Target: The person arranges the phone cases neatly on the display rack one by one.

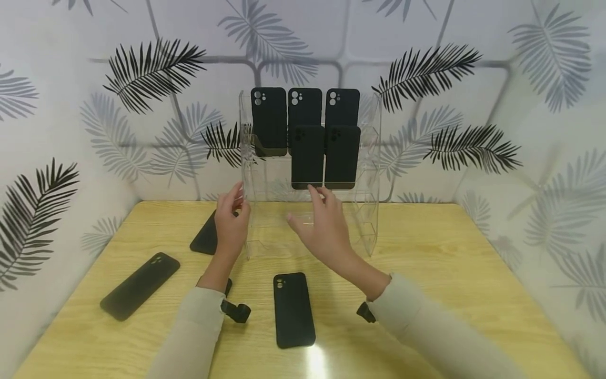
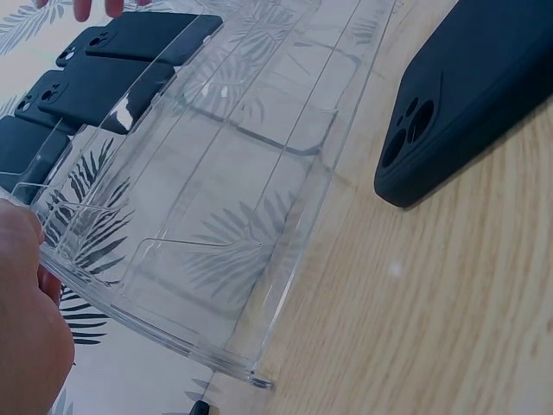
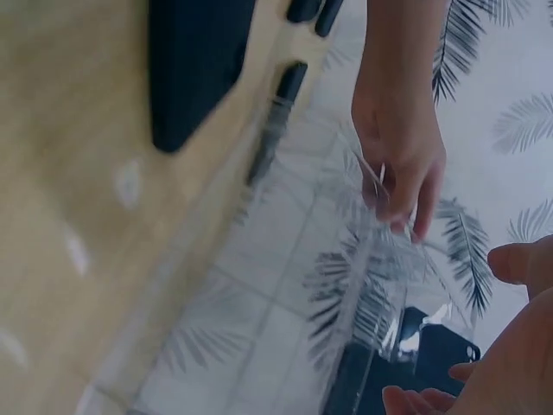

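Note:
A clear acrylic display rack stands upright on the table with black phone cases on its upper tiers. Three cases line the top tier, among them a case at the left. Two more lean on the tier below: a middle case and a right case. My left hand grips the rack's left side panel, its fingers and thumb around the edge in the right wrist view. My right hand has its fingertips at the lower edge of the middle case, thumb spread apart.
On the wooden table lie loose black cases: a front case, a left case, and one case behind my left hand. Another is mostly hidden under my left forearm. A patterned wall rises behind the rack.

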The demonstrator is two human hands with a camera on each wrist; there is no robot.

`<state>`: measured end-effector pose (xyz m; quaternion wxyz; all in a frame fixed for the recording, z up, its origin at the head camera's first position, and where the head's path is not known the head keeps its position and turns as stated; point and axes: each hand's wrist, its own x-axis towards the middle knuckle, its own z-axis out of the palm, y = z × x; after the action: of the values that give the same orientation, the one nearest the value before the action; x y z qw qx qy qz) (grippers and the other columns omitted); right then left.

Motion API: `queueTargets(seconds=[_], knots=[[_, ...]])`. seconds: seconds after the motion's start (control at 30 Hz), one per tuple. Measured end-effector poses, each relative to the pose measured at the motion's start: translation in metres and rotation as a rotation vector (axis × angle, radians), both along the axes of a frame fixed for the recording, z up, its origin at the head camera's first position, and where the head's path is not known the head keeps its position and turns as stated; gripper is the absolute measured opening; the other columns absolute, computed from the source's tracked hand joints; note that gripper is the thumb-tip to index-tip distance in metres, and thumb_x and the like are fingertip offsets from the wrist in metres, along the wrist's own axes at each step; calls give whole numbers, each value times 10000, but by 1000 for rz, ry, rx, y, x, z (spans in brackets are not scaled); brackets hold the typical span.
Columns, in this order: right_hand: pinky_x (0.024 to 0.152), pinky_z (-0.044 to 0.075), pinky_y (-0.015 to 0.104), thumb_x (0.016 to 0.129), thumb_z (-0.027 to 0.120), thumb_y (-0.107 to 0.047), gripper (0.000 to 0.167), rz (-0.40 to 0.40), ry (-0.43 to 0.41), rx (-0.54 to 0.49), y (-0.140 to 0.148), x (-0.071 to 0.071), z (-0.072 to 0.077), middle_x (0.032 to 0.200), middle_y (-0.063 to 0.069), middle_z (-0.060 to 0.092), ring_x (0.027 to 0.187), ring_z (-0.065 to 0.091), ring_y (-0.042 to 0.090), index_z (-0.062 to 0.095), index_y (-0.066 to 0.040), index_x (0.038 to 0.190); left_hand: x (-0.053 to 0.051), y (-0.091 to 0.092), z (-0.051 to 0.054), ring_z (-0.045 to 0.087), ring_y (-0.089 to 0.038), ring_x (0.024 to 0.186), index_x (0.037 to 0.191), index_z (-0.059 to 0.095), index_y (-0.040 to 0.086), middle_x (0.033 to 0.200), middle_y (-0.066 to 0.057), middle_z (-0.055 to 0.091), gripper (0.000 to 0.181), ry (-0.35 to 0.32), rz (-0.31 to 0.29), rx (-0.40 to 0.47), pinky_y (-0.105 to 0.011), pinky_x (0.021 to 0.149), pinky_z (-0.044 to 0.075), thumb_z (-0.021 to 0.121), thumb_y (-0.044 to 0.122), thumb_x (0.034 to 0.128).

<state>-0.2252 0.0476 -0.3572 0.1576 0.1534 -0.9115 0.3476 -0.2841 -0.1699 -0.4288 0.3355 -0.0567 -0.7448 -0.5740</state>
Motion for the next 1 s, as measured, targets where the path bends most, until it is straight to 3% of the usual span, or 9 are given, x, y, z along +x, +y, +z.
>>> queueTargets(seconds=[0.23, 0.43, 0.83, 1.0], knots=[[1030, 457, 565, 946, 630, -521, 784, 85, -133, -11, 6, 29, -32, 1569, 124, 342, 1414, 364, 337, 357, -137, 1572, 0, 2, 0, 632, -311, 1116, 1439, 569, 102, 1211, -182, 580, 479, 0, 4, -1, -244, 919, 510, 572, 7, 969], [979, 492, 586, 940, 635, -531, 766, 118, -231, 71, 5, 44, -53, 1554, 142, 372, 1425, 365, 359, 405, -123, 1546, 1, 1, 1, 632, -317, 1114, 1437, 565, 78, 1209, -194, 573, 462, 13, 4, -21, -316, 928, 522, 572, 21, 979], [953, 510, 568, 907, 617, -637, 891, 169, -427, 191, 3, 45, -74, 1534, 187, 391, 1367, 430, 391, 372, -82, 1560, 0, 0, -1, 631, -302, 1118, 1439, 566, 97, 1207, -185, 571, 454, 10, -1, -16, -228, 916, 504, 573, 56, 987], [991, 500, 546, 884, 611, -685, 940, 184, -467, 238, 1, 46, -84, 1524, 176, 407, 1370, 427, 376, 395, -53, 1545, 0, 0, -1, 622, -290, 1133, 1448, 559, 110, 1219, -185, 562, 458, -3, -19, -1, -170, 912, 482, 573, 61, 992]])
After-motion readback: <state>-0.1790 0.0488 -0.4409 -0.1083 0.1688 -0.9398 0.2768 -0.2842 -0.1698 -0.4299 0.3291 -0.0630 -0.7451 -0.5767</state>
